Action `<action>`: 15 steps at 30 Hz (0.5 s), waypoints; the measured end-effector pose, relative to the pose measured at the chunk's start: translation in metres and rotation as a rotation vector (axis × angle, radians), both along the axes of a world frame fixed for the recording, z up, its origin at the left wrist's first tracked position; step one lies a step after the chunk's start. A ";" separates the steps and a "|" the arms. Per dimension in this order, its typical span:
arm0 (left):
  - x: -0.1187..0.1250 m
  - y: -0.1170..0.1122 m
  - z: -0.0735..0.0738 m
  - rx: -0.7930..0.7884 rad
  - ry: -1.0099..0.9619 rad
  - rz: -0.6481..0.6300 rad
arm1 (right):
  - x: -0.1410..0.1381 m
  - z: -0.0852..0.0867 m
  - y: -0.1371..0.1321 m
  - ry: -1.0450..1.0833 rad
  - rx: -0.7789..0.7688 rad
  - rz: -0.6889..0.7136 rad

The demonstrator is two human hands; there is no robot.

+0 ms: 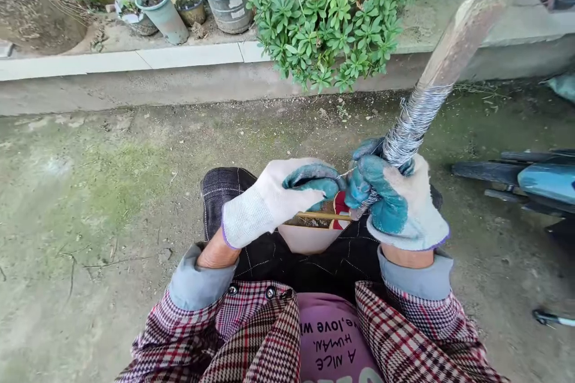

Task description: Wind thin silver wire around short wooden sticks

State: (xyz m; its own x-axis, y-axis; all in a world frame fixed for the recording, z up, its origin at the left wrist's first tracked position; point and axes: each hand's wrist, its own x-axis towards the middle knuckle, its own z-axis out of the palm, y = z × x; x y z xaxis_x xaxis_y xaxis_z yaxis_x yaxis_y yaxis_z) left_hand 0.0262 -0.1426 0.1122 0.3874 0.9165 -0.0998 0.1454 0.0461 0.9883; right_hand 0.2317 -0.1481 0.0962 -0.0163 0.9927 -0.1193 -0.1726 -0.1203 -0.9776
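Gripping a wooden stick [453, 48] low down in the gloved right hand [395, 197], with fingers curled around the lower part of its wire winding [415, 122] and no gap showing inside the fist. Pinching a thin strand of wire [345, 174] between thumb and fingertips of the gloved left hand [299, 185], just beside the right fist; unable to tell the length of wire tucked inside that pinch, hidden by the glove. Slanting up and away to the right from the right fist, with bare wood at the far end, bright turns of wire below it, and a short stub poking out under the fist toward the left. Lying therefore mostly above and beyond the right-hand grip, apart from the left hand, with only the strand bridging the narrow gap between both hands. Likely to handle as stiff, solid and somewhat top-heavy, hardly fragile; best held firmly around the wound part, against rough turns unlikely to slip in coated gloves. In the strand's case, probably light, springy and smooth, apt to kink or prick; best pinched near the tip between coated fingertips, under gentle tension. Held over dark trousers [224, 191], well apart from the leafy bush [330, 24] and the metal bucket [229, 15] by the pale ledge [188, 58] ahead
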 end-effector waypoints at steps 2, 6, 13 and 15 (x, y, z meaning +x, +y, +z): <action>-0.002 -0.002 0.006 0.015 -0.031 -0.036 | -0.003 0.003 -0.004 0.027 0.064 -0.039; -0.008 -0.004 0.016 0.025 -0.111 -0.142 | -0.008 0.006 -0.007 0.055 0.246 -0.135; -0.018 -0.002 0.016 0.089 0.008 -0.088 | -0.017 0.002 -0.008 0.055 0.240 -0.106; -0.021 -0.002 0.013 0.123 0.005 -0.088 | -0.020 0.001 -0.009 0.043 0.226 -0.080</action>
State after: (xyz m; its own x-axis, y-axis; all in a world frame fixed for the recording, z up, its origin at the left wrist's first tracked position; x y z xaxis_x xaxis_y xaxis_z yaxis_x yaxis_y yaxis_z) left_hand 0.0051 -0.1443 0.1255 0.4669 0.8843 0.0088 0.1483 -0.0881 0.9850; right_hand 0.2119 -0.1566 0.0974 0.0630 0.9925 0.1052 -0.2153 0.1164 -0.9696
